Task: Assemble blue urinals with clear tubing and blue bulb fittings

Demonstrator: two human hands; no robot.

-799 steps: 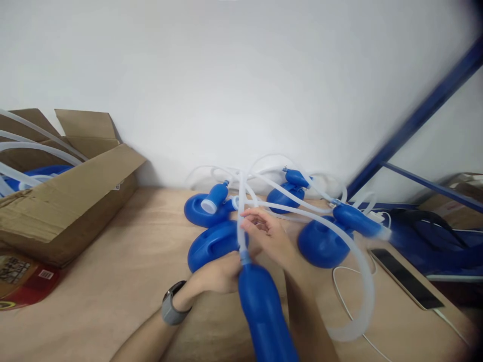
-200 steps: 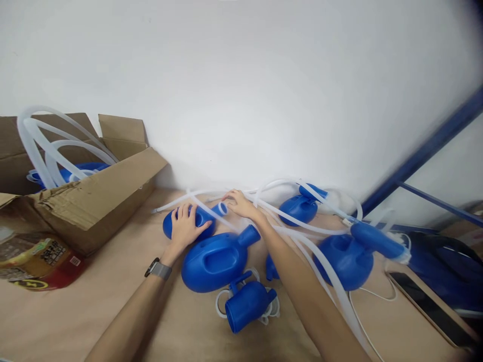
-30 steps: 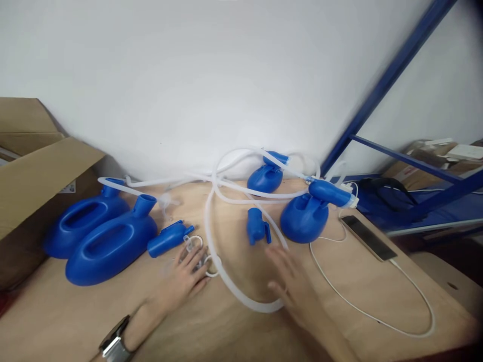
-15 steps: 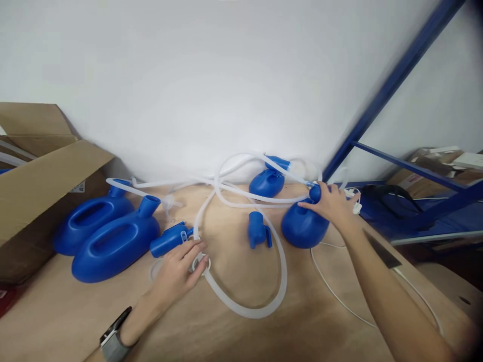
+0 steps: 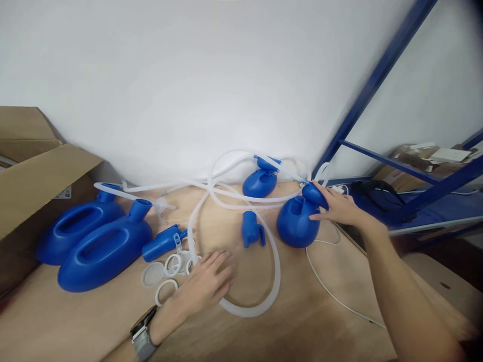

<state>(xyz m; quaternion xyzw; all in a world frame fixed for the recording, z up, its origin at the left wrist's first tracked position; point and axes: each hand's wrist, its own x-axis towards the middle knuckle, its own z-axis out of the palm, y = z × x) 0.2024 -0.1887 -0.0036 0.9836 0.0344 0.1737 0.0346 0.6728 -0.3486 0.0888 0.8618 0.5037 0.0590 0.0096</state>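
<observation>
Rounded blue plastic bottle (image 5: 296,229): stood at the right of the pale brown table (image 5: 113,327), its cylindrical blue plastic head (image 5: 312,195) under the right hand (image 5: 337,205).
Right hand: thumb and fingers spanned the head widely; how firmly, I could not tell.
Translucent white plastic hose (image 5: 247,311): seemed the chief hazard, since its crossing loops could have snagged and dragged if the bottle were pulled.
Head: a sideways tug on it alone might have tipped the bottle.
Left hand (image 5: 209,279): fingers loosely spread by the hose, nothing visible in them; a sweep could have scattered the round translucent plastic disc (image 5: 153,274) nearby.
Oblong blue plastic bottles (image 5: 132,242): two, at left; the nearer neck was uncapped, its inside hidden.
Brown open cardboard box (image 5: 75,163): contents mostly hidden.
</observation>
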